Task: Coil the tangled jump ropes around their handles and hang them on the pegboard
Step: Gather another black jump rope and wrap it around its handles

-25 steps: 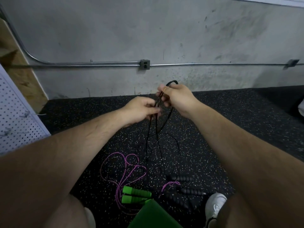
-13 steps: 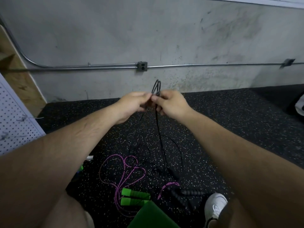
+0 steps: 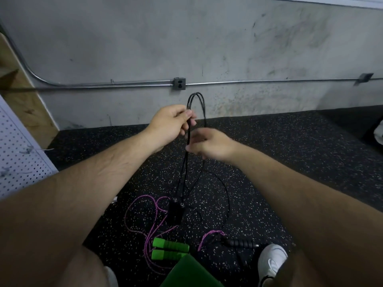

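My left hand [image 3: 171, 126] pinches a folded bundle of black jump rope [image 3: 195, 100], whose loops stick up above the fingers. Just below it my right hand [image 3: 209, 145] is blurred and closed around the same strands. Two black handles [image 3: 176, 211] of this rope dangle side by side above the floor. A purple rope [image 3: 143, 214] with two green handles [image 3: 170, 249] lies tangled on the floor near my legs. Another black ribbed handle [image 3: 241, 243] lies beside my shoe. The white pegboard [image 3: 18, 156] stands at the left edge.
Black speckled rubber floor [image 3: 290, 154] runs to a grey concrete wall with a metal conduit and an outlet box [image 3: 179, 83]. A wooden panel [image 3: 24, 100] leans behind the pegboard. A green object [image 3: 190, 274] sits by my knees, and a white shoe [image 3: 271, 262] at lower right.
My left hand has taken the top of the bundle and risen. My right hand has slid down the strands. The black handles have lifted off the floor and now hang.
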A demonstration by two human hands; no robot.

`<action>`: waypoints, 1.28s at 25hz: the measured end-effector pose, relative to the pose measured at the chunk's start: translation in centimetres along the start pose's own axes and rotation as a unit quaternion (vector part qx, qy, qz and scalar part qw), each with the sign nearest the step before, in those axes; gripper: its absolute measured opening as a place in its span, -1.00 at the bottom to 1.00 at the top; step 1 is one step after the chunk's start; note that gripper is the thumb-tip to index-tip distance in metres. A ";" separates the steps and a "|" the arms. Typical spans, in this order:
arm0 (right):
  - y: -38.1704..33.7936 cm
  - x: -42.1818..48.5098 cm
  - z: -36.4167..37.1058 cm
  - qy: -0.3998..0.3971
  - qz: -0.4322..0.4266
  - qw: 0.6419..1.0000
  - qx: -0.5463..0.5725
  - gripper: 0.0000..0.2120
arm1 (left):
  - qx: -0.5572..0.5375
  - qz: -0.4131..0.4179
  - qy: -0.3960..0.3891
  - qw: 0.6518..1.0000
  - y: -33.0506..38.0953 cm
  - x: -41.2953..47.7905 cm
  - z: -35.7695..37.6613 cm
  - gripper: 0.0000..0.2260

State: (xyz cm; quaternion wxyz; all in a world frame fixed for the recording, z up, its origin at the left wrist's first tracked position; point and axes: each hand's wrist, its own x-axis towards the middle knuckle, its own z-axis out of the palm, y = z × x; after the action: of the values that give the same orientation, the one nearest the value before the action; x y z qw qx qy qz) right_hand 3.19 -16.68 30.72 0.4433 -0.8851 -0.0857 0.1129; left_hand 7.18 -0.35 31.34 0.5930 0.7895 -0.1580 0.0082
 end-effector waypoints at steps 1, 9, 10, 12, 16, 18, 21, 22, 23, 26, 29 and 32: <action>0.2 0.1 0.7 -0.004 -0.005 1.000 -0.020 -0.79 | -0.007 0.007 -0.010 1.000 0.0 0.2 -0.2 -0.79; -2.8 0.3 -0.7 0.162 -0.068 0.982 0.071 -0.80 | 0.088 -0.086 -0.172 0.977 -2.3 -1.6 -1.5 -0.82; -3.2 0.4 -0.8 0.164 -0.074 0.981 0.078 -0.79 | 0.110 -0.091 -0.193 0.971 -2.5 -2.1 -1.1 -0.84; -3.5 0.8 -0.9 0.167 -0.076 0.978 0.104 -0.81 | 0.117 -0.080 -0.152 0.978 -2.3 -2.2 -0.5 -0.87; -0.6 2.0 -0.1 0.064 -0.017 0.990 0.127 -0.81 | 0.045 -0.053 -0.014 0.998 -1.7 -0.5 -1.1 -0.84; 1.4 2.3 1.8 -0.028 0.010 0.999 0.011 -0.87 | 0.000 -0.045 -0.015 0.999 -1.3 0.1 -1.2 -0.83; 2.7 3.7 3.4 0.033 0.014 0.999 0.025 -0.84 | -0.010 -0.050 -0.005 0.999 -2.5 1.5 -0.9 -0.85; 2.5 4.2 3.1 0.057 0.003 0.998 0.032 -0.83 | -0.001 -0.055 0.006 0.998 -3.2 1.9 -1.0 -0.83; 2.1 4.7 2.4 0.074 -0.012 0.997 0.033 -0.82 | 0.015 -0.067 0.014 0.998 -3.8 2.1 -1.1 -0.81; 0.0 5.2 0.7 0.102 -0.040 0.993 0.041 -0.78 | -0.002 -0.117 -0.036 0.992 -4.3 1.3 -1.0 -0.76; -0.9 5.1 0.3 0.109 -0.050 0.989 0.082 -0.72 | -0.046 -0.144 -0.115 0.982 -4.0 0.0 -0.4 -0.75; -2.0 4.9 -0.4 0.115 -0.071 0.988 0.077 -0.74 | 0.115 -0.100 -0.123 0.981 -4.4 -1.0 -0.7 -0.85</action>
State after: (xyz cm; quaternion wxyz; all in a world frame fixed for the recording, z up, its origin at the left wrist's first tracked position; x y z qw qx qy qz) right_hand 7.94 -14.59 31.98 0.5242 -0.8469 -0.0873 -0.0154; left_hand 7.55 1.66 27.23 0.4719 0.8594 -0.1475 -0.1301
